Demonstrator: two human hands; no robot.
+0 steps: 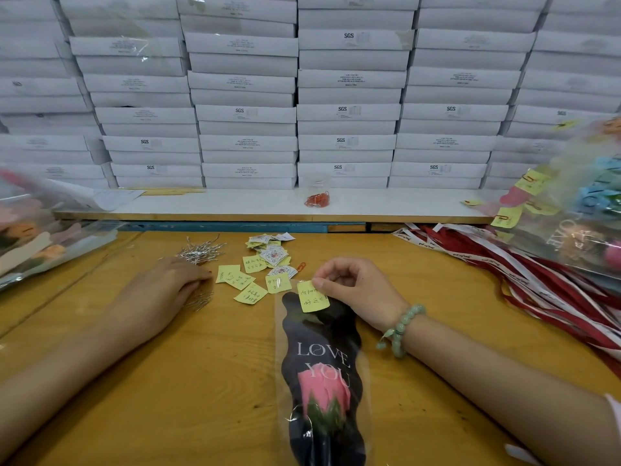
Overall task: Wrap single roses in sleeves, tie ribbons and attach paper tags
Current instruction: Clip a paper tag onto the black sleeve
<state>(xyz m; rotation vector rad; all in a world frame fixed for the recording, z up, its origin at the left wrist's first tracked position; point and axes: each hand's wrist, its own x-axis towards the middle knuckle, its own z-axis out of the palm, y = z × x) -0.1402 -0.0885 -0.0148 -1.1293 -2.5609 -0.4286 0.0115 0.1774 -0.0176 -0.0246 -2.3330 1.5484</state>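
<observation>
Lots of white boxes (346,112) are sitting in tall piles, filling the whole top half. Under them a long white shelf (235,205) is running from left to right, and a little clear bag of orange clips (317,198) is sitting on it in the middle. A white sheet of paper (111,198) is lying on the shelf at the left. The wooden table (201,381) is filling the bottom half. A pile of silver wires (201,252) is lying on it, left of the middle.
</observation>
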